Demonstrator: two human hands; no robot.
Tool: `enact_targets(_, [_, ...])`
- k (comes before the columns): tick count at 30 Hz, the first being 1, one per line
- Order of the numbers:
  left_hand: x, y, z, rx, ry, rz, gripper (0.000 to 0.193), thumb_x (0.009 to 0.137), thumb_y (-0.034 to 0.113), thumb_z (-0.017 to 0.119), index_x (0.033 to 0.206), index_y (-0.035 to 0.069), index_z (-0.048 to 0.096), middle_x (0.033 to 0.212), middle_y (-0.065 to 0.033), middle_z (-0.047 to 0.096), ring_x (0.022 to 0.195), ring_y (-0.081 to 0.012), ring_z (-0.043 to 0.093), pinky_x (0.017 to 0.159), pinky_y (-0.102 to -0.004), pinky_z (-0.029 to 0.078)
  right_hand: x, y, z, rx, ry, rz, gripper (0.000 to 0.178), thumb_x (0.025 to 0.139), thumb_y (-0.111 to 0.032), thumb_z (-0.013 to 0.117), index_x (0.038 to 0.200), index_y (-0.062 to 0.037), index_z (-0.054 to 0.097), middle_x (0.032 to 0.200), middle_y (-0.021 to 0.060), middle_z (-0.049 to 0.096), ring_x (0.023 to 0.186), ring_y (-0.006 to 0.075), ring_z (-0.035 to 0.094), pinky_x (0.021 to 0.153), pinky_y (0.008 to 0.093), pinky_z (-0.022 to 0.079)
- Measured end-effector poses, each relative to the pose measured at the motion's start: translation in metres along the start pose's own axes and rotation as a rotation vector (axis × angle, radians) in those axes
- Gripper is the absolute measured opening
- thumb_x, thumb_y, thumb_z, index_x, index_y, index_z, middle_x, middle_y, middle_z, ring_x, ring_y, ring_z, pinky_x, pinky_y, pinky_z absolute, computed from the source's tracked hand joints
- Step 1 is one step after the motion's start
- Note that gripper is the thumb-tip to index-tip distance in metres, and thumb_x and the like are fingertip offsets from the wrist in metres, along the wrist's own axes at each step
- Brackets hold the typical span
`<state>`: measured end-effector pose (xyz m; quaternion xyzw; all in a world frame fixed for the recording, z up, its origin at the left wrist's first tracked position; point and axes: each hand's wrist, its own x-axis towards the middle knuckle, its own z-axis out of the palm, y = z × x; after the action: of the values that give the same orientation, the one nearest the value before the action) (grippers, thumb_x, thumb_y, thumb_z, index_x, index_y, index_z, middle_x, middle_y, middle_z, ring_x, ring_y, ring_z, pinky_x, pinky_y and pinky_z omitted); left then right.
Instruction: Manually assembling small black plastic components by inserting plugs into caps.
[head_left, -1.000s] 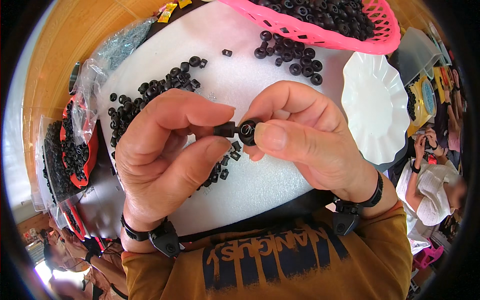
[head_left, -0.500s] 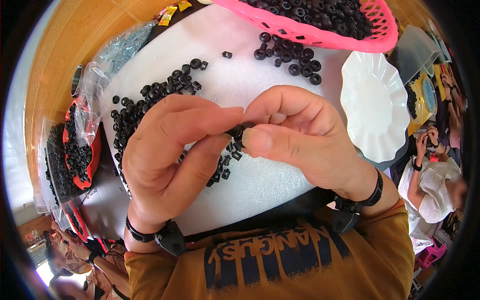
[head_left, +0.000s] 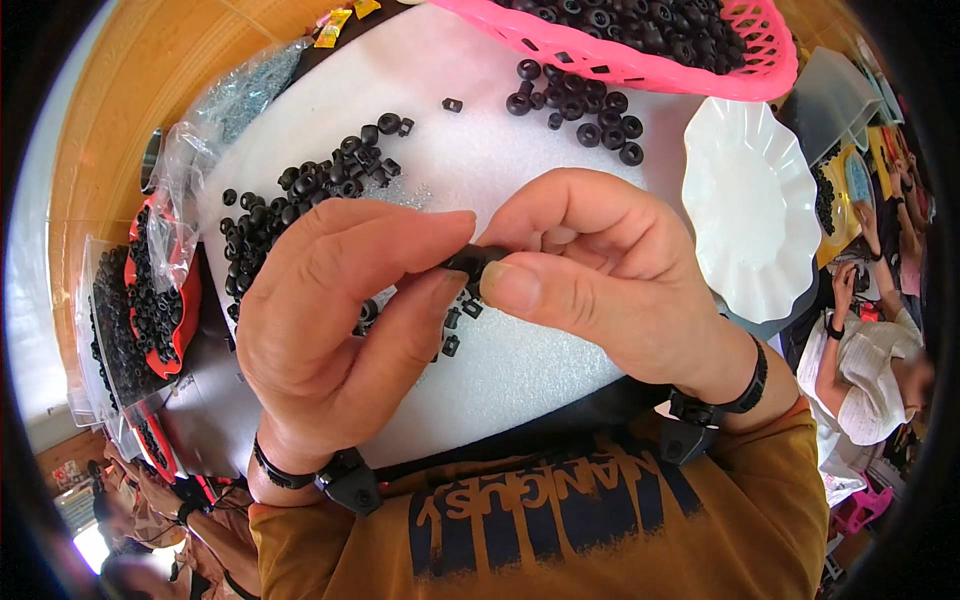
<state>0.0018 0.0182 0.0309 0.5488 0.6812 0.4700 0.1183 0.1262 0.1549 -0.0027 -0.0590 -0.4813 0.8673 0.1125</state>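
Note:
Over the white foam sheet, my left hand and my right hand meet fingertip to fingertip. Between them is a small black part, pinched by thumb and forefinger on each side. Fingers cover most of it, so I cannot tell whether it is one piece or two pressed together. Behind and below my left hand lies a loose pile of small black parts, some round with holes, some squarish. Farther off, a smaller group of round black parts sits by the pink basket.
Black round parts fill the pink basket. A white scalloped dish stands to the right. On the left are a crumpled clear bag and a red tray of black parts. Other people sit at the right edge.
My two hands' fingertips have drawn slightly closer around the black part, which has tilted a little. Both hands stay in nearly the same place.

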Motion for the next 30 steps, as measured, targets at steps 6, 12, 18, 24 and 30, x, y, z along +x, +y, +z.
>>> enact_targets(6, [0.0011, 0.0009, -0.0009, -0.046, 0.008, -0.022, 0.017, 0.075, 0.001, 0.060, 0.092, -0.002, 0.060, 0.088, -0.0078, 0.055, 0.081, -0.0140, 0.050, 0.072, -0.0233, 0.038, 0.0019, 0.0029, -0.0020, 0.147, -0.013, 0.007, 0.019, 0.083, -0.008, 0.061, 0.098, 0.0019, 0.055, 0.083, 0.0040, 0.061, 0.077, 0.0075, 0.056, 0.069, 0.0207, 0.046])
enact_targets(12, [0.0018, -0.0039, -0.0024, -0.093, -0.015, -0.009, 0.018, 0.076, 0.004, 0.062, 0.093, -0.002, 0.061, 0.087, -0.0070, 0.055, 0.080, -0.0133, 0.049, 0.071, -0.0227, 0.037, 0.0010, 0.0017, -0.0030, 0.123, -0.023, 0.016, 0.020, 0.082, -0.007, 0.062, 0.098, 0.0022, 0.055, 0.084, 0.0044, 0.061, 0.077, 0.0077, 0.057, 0.069, 0.0197, 0.046])
enact_targets(18, [0.0000, 0.0007, -0.0002, -0.048, -0.031, -0.062, 0.019, 0.076, -0.003, 0.057, 0.094, -0.003, 0.060, 0.090, -0.0082, 0.055, 0.081, -0.0122, 0.049, 0.072, -0.0221, 0.037, 0.0013, 0.0075, -0.0077, -0.607, -0.001, -0.356, 0.019, 0.077, -0.001, 0.064, 0.094, 0.0024, 0.056, 0.084, 0.0068, 0.059, 0.071, 0.0103, 0.054, 0.066, 0.0227, 0.043])
enact_targets(24, [0.0004, 0.0013, -0.0015, -0.024, -0.049, -0.078, 0.022, 0.075, -0.006, 0.055, 0.096, -0.004, 0.059, 0.090, -0.0082, 0.055, 0.081, -0.0129, 0.051, 0.071, -0.0219, 0.039, 0.0018, 0.0006, -0.0069, -0.790, -0.019, -0.519, 0.019, 0.073, 0.001, 0.067, 0.089, 0.0023, 0.057, 0.077, 0.0092, 0.059, 0.067, 0.0155, 0.055, 0.061, 0.0248, 0.041])
enact_targets(30, [-0.0016, 0.0051, 0.0003, 0.254, -0.051, 0.106, 0.025, 0.072, -0.007, 0.059, 0.097, -0.005, 0.060, 0.080, -0.0097, 0.057, 0.071, -0.0173, 0.053, 0.064, -0.0248, 0.042, 0.0008, 0.0029, -0.0085, -0.807, -0.023, -0.552, 0.022, 0.070, 0.004, 0.068, 0.089, 0.0026, 0.057, 0.078, 0.0105, 0.059, 0.069, 0.0169, 0.056, 0.062, 0.0257, 0.041])
